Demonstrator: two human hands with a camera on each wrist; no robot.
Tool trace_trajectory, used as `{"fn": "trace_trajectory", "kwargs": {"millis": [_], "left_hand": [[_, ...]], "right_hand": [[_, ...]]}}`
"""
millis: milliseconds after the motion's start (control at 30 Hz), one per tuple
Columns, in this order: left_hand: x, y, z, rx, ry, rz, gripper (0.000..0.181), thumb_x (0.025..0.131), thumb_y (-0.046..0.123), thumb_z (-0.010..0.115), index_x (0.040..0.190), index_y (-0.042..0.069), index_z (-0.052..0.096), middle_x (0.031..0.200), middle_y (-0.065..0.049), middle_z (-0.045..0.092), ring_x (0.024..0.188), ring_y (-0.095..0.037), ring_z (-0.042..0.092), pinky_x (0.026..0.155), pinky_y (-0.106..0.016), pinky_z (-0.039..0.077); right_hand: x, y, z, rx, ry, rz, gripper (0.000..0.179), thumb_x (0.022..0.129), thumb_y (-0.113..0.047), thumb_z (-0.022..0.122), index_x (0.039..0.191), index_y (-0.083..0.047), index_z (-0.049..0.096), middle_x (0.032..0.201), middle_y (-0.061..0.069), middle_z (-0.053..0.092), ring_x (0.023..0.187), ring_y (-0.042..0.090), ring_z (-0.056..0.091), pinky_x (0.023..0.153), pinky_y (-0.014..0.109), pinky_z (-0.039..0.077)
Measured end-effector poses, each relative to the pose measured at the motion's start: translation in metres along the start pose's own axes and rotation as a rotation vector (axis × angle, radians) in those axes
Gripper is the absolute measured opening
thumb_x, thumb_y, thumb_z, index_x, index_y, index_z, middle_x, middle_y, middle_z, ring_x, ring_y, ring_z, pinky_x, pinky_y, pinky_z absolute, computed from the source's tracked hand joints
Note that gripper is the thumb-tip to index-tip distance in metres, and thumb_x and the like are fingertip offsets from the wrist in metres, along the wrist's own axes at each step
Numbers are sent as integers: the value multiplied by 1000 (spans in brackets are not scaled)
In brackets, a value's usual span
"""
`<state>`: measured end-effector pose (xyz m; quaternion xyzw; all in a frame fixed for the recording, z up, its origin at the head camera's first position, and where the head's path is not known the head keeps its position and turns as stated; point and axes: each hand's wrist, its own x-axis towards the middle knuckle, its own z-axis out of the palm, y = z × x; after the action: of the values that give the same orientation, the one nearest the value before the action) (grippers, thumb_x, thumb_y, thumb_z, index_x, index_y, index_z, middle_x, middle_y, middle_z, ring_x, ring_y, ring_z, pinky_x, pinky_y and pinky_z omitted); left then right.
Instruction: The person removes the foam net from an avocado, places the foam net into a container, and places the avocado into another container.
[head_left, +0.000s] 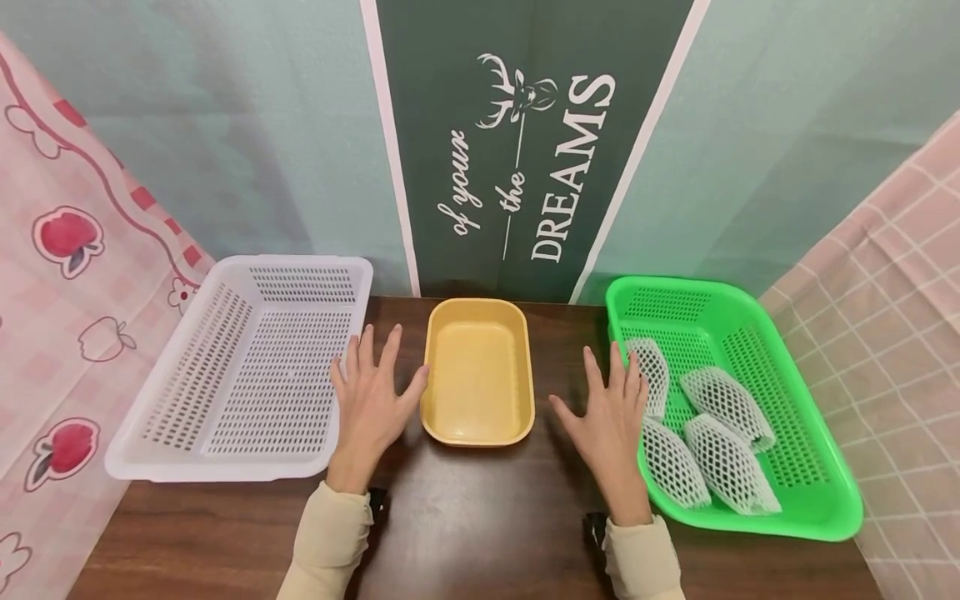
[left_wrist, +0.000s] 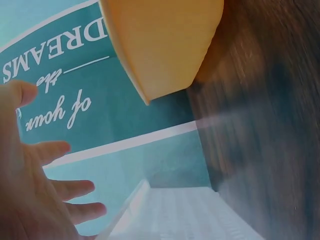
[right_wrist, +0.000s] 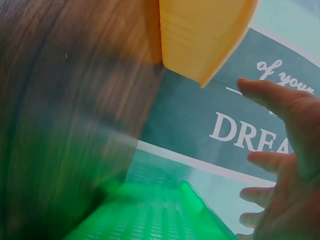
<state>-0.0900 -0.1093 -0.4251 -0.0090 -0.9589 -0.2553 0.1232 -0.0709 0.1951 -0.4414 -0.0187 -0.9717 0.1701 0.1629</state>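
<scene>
My left hand (head_left: 372,410) hovers with fingers spread between the white basket (head_left: 161,467) and the yellow tray (head_left: 480,383), holding nothing. Its fingers overlap the basket's right rim in the head view, and its thumb tip comes right at the tray's left edge. On the other side, my right hand (head_left: 609,421) is spread too and holds nothing. Its fingertips overlap the left rim of the green basket (head_left: 813,417). Several items in white foam net sleeves (head_left: 727,462) lie inside the green basket; the sleeves hide what they wrap. Both wrist views show the yellow tray's side wall (left_wrist: 160,45).
All three containers stand on a dark brown wooden table (head_left: 480,533). A green curtain with printed lettering (head_left: 577,167) hangs right behind them. Pink patterned cloth (head_left: 60,333) closes off the left side, and pink checked cloth (head_left: 900,350) the right.
</scene>
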Motion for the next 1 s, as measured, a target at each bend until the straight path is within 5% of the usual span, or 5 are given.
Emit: {"fn": "trace_trajectory", "kwargs": {"millis": [467,767,1000], "left_hand": [[-11,-21,-12,10,-37,-45,67,94,54,55,148,15,43,154,-24,34,143,-43,30,113,-74,7],[-16,-34,-23,26,-35,-74,62,97,51,53,145,13,46,149,-25,41,136,-46,40,111,-75,9],[-19,-42,-28,29,-34,-38,60,97,48,56,143,10,48,143,-23,50,131,-45,47,110,-74,13]], "right_hand": [[-13,20,-27,-2,-126,-10,77,82,-34,79,146,-8,46,158,26,26,149,50,11,114,71,13],[-21,41,-44,36,-102,-58,64,87,-31,76,140,-5,51,150,28,37,143,54,18,110,70,17],[-28,59,-54,85,-114,-53,61,90,-31,72,141,-6,50,148,29,40,143,56,19,108,74,16]]}}
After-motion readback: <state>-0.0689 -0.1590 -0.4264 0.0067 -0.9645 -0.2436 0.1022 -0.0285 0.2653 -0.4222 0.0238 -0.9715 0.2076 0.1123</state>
